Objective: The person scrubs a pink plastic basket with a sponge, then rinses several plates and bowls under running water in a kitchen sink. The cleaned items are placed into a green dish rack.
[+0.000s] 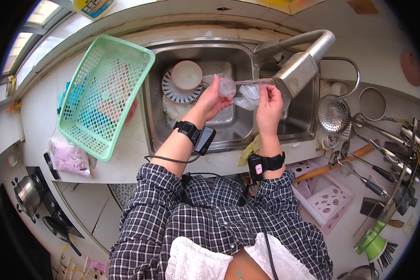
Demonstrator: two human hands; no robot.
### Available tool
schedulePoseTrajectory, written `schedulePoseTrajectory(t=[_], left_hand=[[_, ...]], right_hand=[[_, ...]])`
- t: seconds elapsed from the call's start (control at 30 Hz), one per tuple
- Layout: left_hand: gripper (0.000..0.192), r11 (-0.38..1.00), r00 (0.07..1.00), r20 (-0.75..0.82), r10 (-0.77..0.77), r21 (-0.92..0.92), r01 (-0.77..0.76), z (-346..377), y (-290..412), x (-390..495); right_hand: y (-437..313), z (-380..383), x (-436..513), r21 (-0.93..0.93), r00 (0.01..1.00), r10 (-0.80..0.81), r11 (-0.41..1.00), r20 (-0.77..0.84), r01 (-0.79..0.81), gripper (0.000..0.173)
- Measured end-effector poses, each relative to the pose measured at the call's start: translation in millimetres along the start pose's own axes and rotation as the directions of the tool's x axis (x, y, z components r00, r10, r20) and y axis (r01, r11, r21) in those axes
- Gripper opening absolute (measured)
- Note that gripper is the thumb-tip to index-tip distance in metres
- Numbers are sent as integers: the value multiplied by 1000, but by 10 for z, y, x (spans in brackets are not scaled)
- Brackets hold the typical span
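Over the double-bowl steel sink (243,129), my left hand (212,99) holds a small clear plastic cup (226,87), tipped with its round end towards the running water. My right hand (269,105) pinches a thin whitish mesh or cloth piece (248,97) close to the cup; its exact kind is unclear. Water runs from the wide metal faucet (295,75) just above and right of both hands. In the left basin, a white bowl with a red rim (186,75) rests on a blue-patterned plate (168,91). A pale cloth (171,113) lies beneath them.
A green perforated plastic basket (106,94) stands left of the sink, near a pink plastic packet (70,157). A yellow-green cloth (249,151) hangs at the sink's front edge. Strainers, including a metal skimmer (333,114), and ladles hang at right. Pots sit on a stove at far left.
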State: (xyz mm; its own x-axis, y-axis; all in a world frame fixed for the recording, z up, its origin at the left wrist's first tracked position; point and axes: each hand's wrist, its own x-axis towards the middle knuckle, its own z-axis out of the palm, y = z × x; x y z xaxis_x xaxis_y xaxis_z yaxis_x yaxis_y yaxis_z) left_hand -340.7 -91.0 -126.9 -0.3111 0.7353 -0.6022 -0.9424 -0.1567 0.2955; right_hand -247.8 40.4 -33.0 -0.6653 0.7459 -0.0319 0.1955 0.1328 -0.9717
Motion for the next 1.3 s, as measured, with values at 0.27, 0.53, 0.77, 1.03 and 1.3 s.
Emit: schedulePoseTrajectory(t=[0.27,0.53,0.77,1.03,1.3], left_hand=[[59,992,984,-142,106,84,-94,293,-43,-72],[54,794,972,-140,-190,560,236,167,312,-184],[44,980,984,-175,-41,187,74,286,164,-225],[34,944,984,-173,-43,316,97,208,267,-271],[40,874,947,-111,303,428,-229,386,93,-311]], right_hand=[[117,284,-330,-365,907,-33,909,420,202,31],[53,53,-287,-339,625,-411,580,664,741,24],[24,226,-338,-267,894,79,963,441,47,30],[-49,134,-266,-542,645,-316,358,696,761,39],[-20,239,-281,-24,893,137,990,428,-140,15]])
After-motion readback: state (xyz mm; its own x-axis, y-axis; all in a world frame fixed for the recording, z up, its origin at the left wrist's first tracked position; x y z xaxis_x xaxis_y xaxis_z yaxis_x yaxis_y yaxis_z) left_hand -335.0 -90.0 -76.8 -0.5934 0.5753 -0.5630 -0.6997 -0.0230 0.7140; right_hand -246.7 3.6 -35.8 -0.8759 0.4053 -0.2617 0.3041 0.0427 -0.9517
